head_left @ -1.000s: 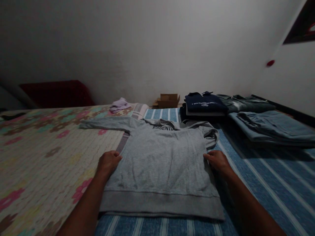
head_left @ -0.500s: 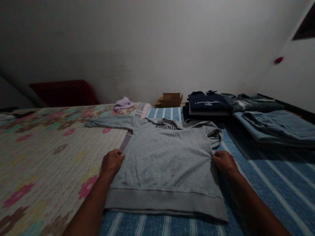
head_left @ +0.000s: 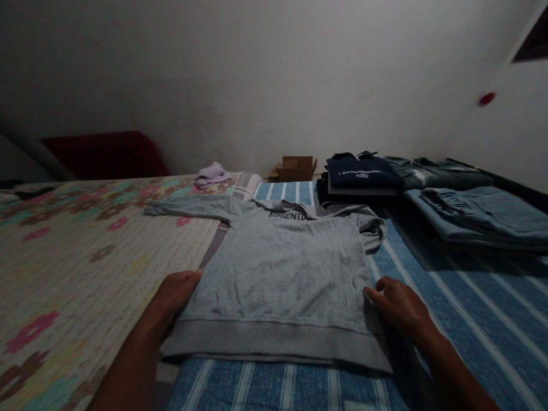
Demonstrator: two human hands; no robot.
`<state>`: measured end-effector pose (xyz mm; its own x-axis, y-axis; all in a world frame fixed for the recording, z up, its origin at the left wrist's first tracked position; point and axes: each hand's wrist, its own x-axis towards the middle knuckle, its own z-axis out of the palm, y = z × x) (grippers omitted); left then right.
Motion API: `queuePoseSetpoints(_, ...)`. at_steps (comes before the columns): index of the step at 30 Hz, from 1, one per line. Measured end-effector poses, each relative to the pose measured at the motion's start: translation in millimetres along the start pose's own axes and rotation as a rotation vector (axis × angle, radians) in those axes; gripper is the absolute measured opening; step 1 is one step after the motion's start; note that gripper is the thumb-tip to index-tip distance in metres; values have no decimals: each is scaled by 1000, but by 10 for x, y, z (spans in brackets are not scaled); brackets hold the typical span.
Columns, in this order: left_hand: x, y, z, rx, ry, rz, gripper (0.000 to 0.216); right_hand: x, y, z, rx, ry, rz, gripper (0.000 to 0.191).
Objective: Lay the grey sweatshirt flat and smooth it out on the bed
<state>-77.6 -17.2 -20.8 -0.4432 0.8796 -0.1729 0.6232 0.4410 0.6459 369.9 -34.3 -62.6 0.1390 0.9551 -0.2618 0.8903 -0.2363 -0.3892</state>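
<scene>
A grey long-sleeved sweatshirt (head_left: 282, 268) with dark lettering near its neck lies spread out. Its left sleeve stretches out sideways, while the right sleeve is bunched near the shoulder. My left hand (head_left: 177, 294) is closed on the sweatshirt's left edge above the hem, its lower fingers hidden from view. At the opposite edge is my right hand (head_left: 400, 308), with thumb and forefinger apart and the thumb tip against the fabric; its other fingers are partly hidden.
Beneath the sweatshirt are a blue striped cover (head_left: 466, 308) and a floral cover (head_left: 103, 274). Folded dark blue clothes (head_left: 362, 174) and folded light-blue clothes (head_left: 483, 214) lie at the right. A lilac cloth (head_left: 212, 175) and a cardboard box (head_left: 296, 169) are at the back.
Both hands have moved down along the sweatshirt's sides toward the hem. The hem's left corner has shifted left. My right hand's pinch has loosened.
</scene>
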Motion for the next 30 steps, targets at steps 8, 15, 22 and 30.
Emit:
queuePoseSetpoints(8, -182, -192, -35, -202, -54, -94, 26, -137, -16, 50, -4, -90, -56, 33)
queuePoseSetpoints(15, -246, -221, -71, -332, -88, -200, 25, -132, -63, 47, -120, -111, -10, 31)
queuePoseSetpoints(22, -238, -338, -96, -334, -136, -109, 26, -131, -136, 26, -240, -128, -44, 25)
queuePoseSetpoints(30, -285, -315, -53, -263, -43, -76, 24, -166, -183, 109, -319, -75, -45, 26)
